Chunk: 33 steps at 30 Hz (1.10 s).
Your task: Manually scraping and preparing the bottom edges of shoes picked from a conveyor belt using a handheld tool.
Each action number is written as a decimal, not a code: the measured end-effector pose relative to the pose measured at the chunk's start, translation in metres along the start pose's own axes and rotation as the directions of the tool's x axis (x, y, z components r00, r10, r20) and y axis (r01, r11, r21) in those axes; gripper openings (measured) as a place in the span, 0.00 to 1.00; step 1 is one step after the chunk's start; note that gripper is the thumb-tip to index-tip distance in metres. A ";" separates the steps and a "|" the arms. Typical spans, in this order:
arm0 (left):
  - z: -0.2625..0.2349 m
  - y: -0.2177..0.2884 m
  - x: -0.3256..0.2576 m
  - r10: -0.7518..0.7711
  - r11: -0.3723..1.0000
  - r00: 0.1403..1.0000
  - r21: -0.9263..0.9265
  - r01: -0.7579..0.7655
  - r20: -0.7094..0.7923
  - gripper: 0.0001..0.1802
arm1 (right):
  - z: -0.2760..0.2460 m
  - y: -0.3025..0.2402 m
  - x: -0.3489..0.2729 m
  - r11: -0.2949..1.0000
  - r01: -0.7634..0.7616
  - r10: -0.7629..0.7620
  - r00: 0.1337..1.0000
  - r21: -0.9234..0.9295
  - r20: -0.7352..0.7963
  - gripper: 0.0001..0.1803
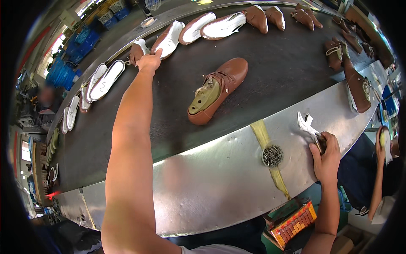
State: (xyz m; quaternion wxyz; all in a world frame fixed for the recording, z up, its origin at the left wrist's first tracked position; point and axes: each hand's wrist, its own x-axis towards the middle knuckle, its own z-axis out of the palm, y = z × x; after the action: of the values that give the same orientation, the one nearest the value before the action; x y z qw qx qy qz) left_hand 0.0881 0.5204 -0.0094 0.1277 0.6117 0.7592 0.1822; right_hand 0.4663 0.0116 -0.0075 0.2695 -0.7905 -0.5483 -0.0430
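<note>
Nearest the camera in the head view, the left forearm (129, 178) is being held out across the metal desk (203, 190) and the dark belt (283, 80). At its end, the left hand (149, 62) is resting at the near end of a brown-and-white shoe (170, 39) in the far row, just beside a smaller shoe (137, 51); as its fingers are being partly hidden, it cannot be told whether either is being gripped. In the right hand (327, 156), pincers (313, 129) are being held, the fingers closed around the handles and the tool's jaws standing apart. Between the arms, a brown shoe (229, 80) with a greenish last (206, 100) inside is lying on the belt, opening upward. For the step to be done well, a firm hold is probably best being taken on the shoe body, its neighbours are best being left undisturbed, and the pincers are best being held clear of the cup of metal pins (272, 155).
</note>
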 end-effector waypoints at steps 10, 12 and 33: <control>-0.110 -0.139 -0.154 0.240 0.970 0.970 -0.033 -0.239 0.040 0.38 | -0.001 -0.006 -0.004 0.999 0.037 -0.037 0.999 0.001 -0.020 0.24; -0.143 -0.186 -0.212 0.320 0.925 0.945 -0.239 -0.296 0.068 0.34 | 0.002 -0.003 -0.007 0.999 0.036 -0.036 0.999 -0.012 -0.033 0.24; -0.204 -0.205 -0.339 0.236 0.916 0.909 0.233 -0.326 0.343 0.45 | -0.027 -0.126 -0.170 0.749 -0.052 -0.094 0.978 0.660 0.184 0.22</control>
State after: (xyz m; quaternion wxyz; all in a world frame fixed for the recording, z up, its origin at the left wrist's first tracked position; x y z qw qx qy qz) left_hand -0.1034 0.1276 0.0763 0.1269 0.7483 0.6510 -0.0101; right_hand 0.2931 -0.1122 0.0015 0.4733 -0.6376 -0.5615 0.2328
